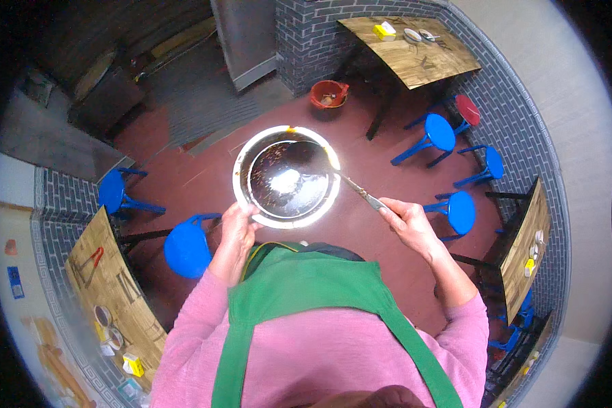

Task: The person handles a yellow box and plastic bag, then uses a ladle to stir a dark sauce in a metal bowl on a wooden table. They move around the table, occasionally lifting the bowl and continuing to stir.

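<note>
My left hand grips the near left rim of a round metal basin, held in front of the green apron. Dark, shiny liquid with small reddish flecks lies in the basin and reflects a bright light. My right hand is closed around the handle of a metal ladle, to the right of the basin. The ladle's shaft crosses the basin's right rim, and its dark bowl end lies over or in the liquid; which of the two I cannot tell.
A red plastic bucket stands on the floor beyond the basin. Blue stools stand at both sides. Wood-topped tables at the left, far right and right hold bowls and yellow tissue boxes. A grey brick pillar rises ahead.
</note>
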A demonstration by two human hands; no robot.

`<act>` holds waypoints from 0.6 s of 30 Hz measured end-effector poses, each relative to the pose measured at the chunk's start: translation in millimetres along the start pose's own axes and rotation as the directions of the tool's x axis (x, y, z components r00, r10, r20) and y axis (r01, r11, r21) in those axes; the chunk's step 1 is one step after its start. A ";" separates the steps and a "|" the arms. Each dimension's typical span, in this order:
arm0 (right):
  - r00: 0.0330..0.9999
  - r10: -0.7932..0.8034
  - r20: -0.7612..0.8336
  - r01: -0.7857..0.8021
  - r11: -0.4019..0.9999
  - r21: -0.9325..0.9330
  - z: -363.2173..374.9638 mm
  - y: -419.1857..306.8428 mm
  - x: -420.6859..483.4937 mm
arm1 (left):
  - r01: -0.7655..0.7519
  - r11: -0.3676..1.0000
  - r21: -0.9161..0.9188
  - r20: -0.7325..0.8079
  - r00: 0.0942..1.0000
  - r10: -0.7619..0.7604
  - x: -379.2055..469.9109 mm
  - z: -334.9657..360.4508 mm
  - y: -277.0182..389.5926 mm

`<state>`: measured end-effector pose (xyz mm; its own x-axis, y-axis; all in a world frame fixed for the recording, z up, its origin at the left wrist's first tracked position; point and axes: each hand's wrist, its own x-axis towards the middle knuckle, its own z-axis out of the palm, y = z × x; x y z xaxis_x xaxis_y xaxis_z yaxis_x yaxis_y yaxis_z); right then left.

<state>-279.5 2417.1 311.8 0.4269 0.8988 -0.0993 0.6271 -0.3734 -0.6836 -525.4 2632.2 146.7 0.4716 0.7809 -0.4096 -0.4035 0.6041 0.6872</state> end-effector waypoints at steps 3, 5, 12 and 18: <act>0.994 -0.016 -0.109 0.009 0.998 -0.060 65.9 6.6 -26.4 | 0.041 0.995 0.096 0.037 0.998 -0.045 9.2 -42.2 -1.9; 0.984 -0.019 -0.175 -0.006 0.990 -0.140 105.7 13.9 -37.5 | 0.014 0.991 0.134 0.067 0.997 -0.023 11.4 -67.7 -4.5; 0.926 -0.090 -0.366 0.025 0.983 -0.180 213.7 30.2 -55.0 | -0.007 0.979 0.203 0.222 0.974 -0.038 32.9 -130.8 -11.1; 0.916 -0.014 -0.400 -0.020 0.996 -0.082 273.5 61.1 -64.4 | -0.009 0.943 0.332 0.226 0.972 -0.070 50.9 -167.5 -27.7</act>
<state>-446.8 2399.2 78.7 0.6430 0.7371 0.2081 0.6697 -0.4093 -0.6196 -621.5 2681.8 6.3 0.6636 0.6806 -0.3104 -0.1250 0.5100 0.8511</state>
